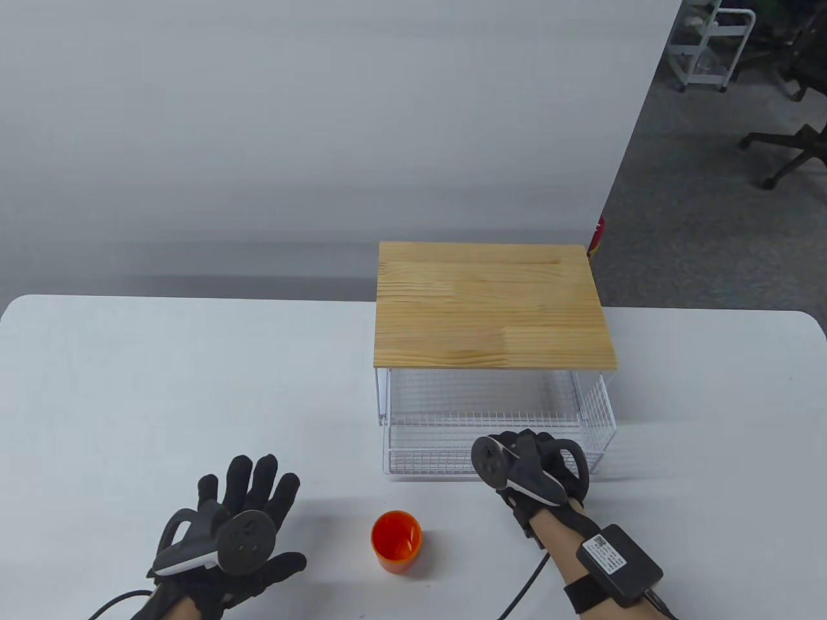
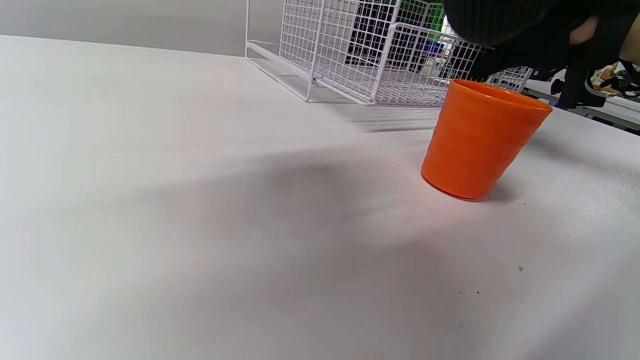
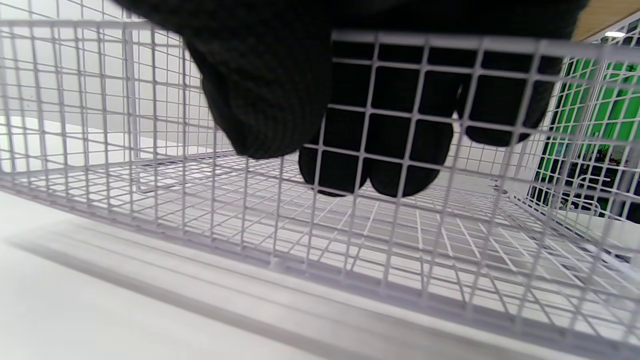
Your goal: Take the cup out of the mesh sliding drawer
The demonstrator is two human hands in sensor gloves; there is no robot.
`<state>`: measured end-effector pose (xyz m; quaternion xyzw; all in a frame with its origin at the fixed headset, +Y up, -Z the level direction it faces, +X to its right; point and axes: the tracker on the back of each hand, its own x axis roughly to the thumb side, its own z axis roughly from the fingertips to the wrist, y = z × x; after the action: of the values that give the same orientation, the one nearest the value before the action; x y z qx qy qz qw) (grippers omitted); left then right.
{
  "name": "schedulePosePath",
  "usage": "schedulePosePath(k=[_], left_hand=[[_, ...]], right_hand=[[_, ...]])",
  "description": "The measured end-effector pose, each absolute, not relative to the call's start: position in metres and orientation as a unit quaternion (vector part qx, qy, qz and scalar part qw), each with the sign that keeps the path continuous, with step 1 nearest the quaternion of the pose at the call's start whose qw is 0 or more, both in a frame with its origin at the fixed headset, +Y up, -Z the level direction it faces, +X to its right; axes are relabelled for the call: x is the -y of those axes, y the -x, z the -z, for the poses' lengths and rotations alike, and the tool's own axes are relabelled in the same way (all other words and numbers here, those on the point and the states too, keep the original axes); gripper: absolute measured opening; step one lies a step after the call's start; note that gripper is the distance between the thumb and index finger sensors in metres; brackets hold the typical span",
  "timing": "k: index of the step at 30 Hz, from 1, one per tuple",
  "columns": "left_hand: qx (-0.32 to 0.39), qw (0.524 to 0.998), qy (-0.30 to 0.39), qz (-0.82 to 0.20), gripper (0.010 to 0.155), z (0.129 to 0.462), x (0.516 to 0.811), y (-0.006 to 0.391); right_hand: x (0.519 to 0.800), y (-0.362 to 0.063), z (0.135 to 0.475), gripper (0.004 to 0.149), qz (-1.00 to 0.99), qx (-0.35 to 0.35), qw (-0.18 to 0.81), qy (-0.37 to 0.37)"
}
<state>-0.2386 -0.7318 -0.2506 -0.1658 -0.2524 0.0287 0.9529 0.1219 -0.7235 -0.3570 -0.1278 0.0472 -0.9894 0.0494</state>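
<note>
One white surface [image 1: 129, 387] fills the lower half of the table view and carries everything here. On it, right of centre, a white wire frame topped by a pale wooden board [image 1: 491, 303] houses the mesh sliding drawer [image 1: 439, 445], which is drawn partly out toward the bottom of the frame. The right hand [image 1: 536, 468] is at the drawer's front wall; in the right wrist view its fingers [image 3: 380, 150] curl over the top wire and hang inside, with the thumb outside the mesh. The left hand [image 1: 236, 536] lies at lower left, fingers spread wide and gripping nothing. Between the two hands, just below the drawer and apart from it, the orange cup [image 1: 396, 541] stands upright on the surface, mouth up and its long axis vertical. No writing can be read on it.
</note>
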Motion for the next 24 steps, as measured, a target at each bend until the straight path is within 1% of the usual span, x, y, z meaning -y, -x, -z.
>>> schedulePosePath(k=[24], left_hand=[[0.252,0.953,0.167,-0.027,0.099,0.251,0.731,0.238]], right_hand=[[0.722,-0.118,0.373,0.025,0.991,-0.046,0.062,0.113]])
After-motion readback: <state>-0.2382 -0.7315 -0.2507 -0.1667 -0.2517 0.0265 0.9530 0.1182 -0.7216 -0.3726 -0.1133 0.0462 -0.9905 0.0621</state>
